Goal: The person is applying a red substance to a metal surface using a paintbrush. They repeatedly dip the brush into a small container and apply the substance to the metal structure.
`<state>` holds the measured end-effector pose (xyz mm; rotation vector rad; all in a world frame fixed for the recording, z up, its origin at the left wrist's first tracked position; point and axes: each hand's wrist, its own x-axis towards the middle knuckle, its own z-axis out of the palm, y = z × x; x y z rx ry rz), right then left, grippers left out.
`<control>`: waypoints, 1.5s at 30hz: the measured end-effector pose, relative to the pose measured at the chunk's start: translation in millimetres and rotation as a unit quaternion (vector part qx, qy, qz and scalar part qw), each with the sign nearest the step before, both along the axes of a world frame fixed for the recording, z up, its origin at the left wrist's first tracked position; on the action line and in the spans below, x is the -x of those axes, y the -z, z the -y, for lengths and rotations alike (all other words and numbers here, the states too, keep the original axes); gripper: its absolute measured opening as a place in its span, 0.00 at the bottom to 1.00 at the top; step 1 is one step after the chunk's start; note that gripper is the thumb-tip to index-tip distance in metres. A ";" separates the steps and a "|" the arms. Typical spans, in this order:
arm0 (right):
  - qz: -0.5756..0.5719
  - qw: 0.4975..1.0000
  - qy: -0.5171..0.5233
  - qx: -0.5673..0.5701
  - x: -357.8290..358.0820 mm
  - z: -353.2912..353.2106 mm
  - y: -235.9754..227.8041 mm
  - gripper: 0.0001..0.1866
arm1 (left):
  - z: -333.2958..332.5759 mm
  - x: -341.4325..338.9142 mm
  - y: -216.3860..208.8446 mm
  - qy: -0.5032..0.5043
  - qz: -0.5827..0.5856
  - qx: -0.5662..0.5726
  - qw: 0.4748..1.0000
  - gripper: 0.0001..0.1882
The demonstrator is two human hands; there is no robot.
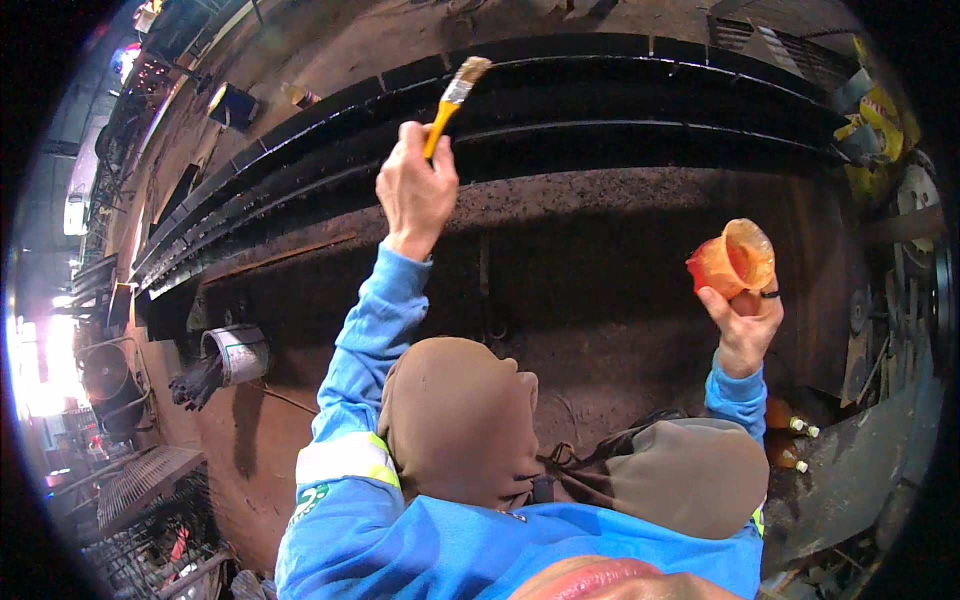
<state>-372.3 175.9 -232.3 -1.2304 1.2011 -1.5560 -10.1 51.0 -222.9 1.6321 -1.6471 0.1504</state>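
Note:
My left hand (417, 188) is closed around the yellow handle of a paintbrush (455, 98), its pale bristles pointing up and away to the right. Just beyond and under the brush run long black metal beams (560, 95) with a glossy, dark surface. Off to the right, my right hand (742, 325) grips a translucent plastic cup (722, 262) stained orange and red. The cup is tilted with its mouth facing up and right, and how much is in it I cannot tell.
A white bucket (240, 355) lies on its side at the left, dark material at its mouth. Beyond the beams is a dark blue container (232, 106). Capped bottles (788, 458) stand by my right arm. Yellow bags (880, 125) lie at the far right.

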 end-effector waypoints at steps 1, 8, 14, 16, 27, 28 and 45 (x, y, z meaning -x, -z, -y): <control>0.002 1.000 0.000 0.000 2.6 4.0 -4.7 0.35 | -4.2 -6.1 -2.7 -0.012 -0.010 0.007 1.000 0.10; -0.045 0.997 -0.039 0.048 -0.8 39.3 -52.3 0.36 | -23.8 -18.9 -5.9 0.017 -0.025 -0.040 0.999 0.08; -0.084 0.991 -0.076 0.077 -30.0 62.1 -93.7 0.35 | -11.7 -53.6 -12.2 0.071 -0.220 -0.093 0.969 0.14; -0.070 0.992 -0.088 0.061 -46.1 67.2 -100.0 0.35 | 5.7 -69.4 -1.4 0.106 -0.356 -0.158 0.915 0.15; -0.070 0.986 -0.150 0.020 -94.9 68.4 -122.9 0.38 | -0.1 -76.5 -19.5 0.082 -0.508 -0.254 0.819 0.17; -0.078 0.985 -0.155 0.015 -98.0 68.4 -123.1 0.38 | -2.7 -78.6 -13.5 0.079 -0.523 -0.261 0.807 0.17; -0.082 0.982 -0.168 -0.012 -107.0 68.5 -87.1 0.34 | -22.7 -81.3 -9.5 0.057 -0.262 -0.045 0.962 0.12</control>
